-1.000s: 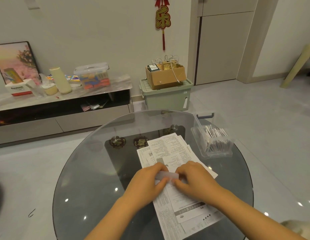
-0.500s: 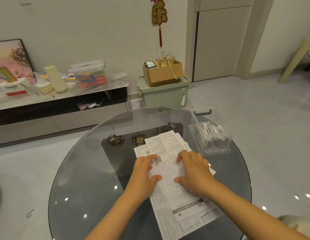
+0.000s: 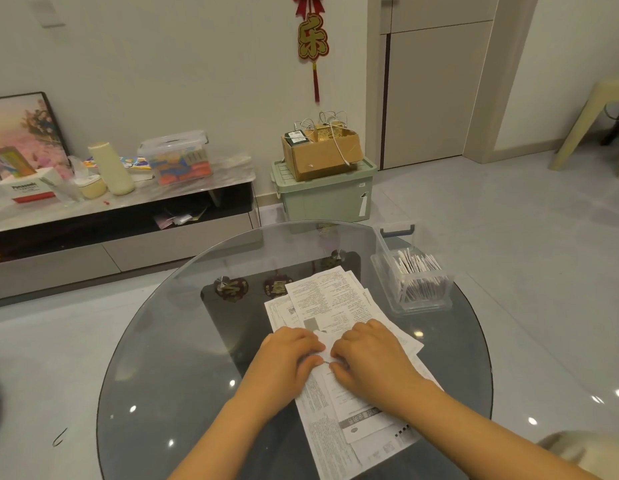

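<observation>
A small white folded paper (image 3: 327,344) lies on a pile of printed sheets (image 3: 327,296) in the middle of a round glass table (image 3: 176,341). My left hand (image 3: 290,355) and my right hand (image 3: 368,355) sit close together over it. Their fingers curl down and pinch the paper from both sides, thumbs nearly touching. Most of the small paper is hidden under my fingers. More printed sheets (image 3: 356,420) stretch toward me beneath my right wrist.
A clear plastic box (image 3: 398,306) of folded white slips stands on the table's right side. Beyond the table are a green storage bin (image 3: 321,199) with a cardboard box (image 3: 318,157) on top, a low cabinet (image 3: 128,206) with clutter at left, and a pale stool (image 3: 592,126) at far right.
My hands spread flat over the paper half a second ago; now they have drawn together, with fingers curled and pinching it. The view has shifted slightly.
</observation>
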Motion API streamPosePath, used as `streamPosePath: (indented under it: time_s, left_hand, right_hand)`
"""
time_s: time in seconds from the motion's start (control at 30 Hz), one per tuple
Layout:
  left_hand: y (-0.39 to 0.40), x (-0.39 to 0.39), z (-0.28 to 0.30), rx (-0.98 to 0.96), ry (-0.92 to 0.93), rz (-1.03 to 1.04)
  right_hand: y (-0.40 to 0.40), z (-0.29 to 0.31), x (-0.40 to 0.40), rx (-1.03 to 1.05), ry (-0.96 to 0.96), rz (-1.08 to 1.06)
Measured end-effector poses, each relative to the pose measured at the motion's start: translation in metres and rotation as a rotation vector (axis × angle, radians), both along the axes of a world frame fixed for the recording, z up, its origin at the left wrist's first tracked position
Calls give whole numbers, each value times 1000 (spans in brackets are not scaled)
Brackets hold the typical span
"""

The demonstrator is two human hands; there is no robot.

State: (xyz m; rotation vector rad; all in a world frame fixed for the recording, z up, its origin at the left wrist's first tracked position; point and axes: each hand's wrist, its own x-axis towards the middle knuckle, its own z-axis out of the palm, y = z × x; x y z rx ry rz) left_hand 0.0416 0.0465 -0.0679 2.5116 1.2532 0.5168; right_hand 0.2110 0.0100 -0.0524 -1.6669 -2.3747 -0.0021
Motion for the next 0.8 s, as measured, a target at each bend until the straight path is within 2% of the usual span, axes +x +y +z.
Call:
streamPosePath:
  time_s: [0.2, 0.33, 0.43, 0.6, 0.8]
  left_hand:
    - [-6, 11, 12, 113, -107, 82]
    - [-2, 23, 33, 60, -168, 140]
    - [4, 34, 48, -15, -218, 149]
    - [16, 55, 66, -12, -244, 97]
    - [41, 93, 91, 65, -373, -19]
  right_hand:
    - [1, 15, 7, 121, -32, -135]
    - [1, 30, 20, 174, 105, -149]
    - [-1, 39, 32, 82, 140, -153]
    - [-1, 52, 52, 57, 232, -211]
    - [5, 68, 82, 183, 350, -346]
